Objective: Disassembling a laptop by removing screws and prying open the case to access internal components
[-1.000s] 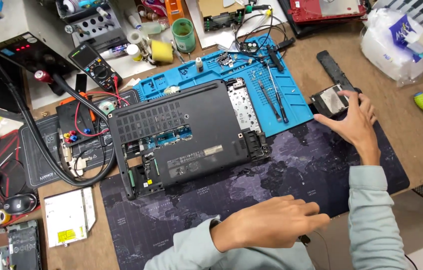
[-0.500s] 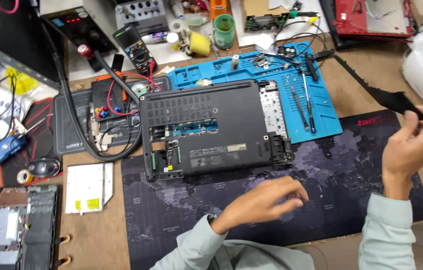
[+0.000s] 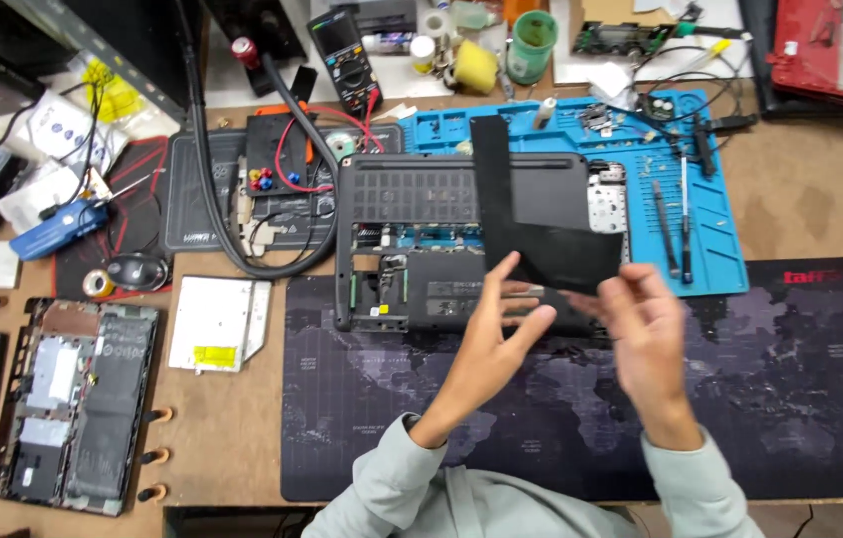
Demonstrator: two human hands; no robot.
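Counter [image 3: 820, 214]: a brown work surface seen from above, crowded with repair gear.
Desk mat [image 3: 790, 399]: a large dark mat printed with a world map, spread over the near half of the counter.
Laptop base [image 3: 421, 239]: laid upside down with its bottom opened, partly on the desk mat, straight ahead of the person.
Blue repair mat [image 3: 710, 249]: set behind and to the right of the laptop base, with thin tools laid on it.
Second opened laptop [image 3: 73, 399]: at the far left, well apart from the hands.
Black L-shaped panel [image 3: 526, 224]: a thin flat sheet, held up in the air over the laptop base, its long arm pointing away from the person.
What has changed: half a second ago the panel was pinched high at the far right by the right hand alone; it has now been brought to the middle, above the open base, and the left hand has been raised from the mat to meet it. It is judged that the panel is being lined up over the laptop.
Left hand [image 3: 491, 334]: fingers spread, fingertips laid against the panel's near edge.
Right hand [image 3: 646, 334]: fingers loosely open, touching the panel's lower right corner.
Multimeter [image 3: 342, 50]: at the back of the counter.
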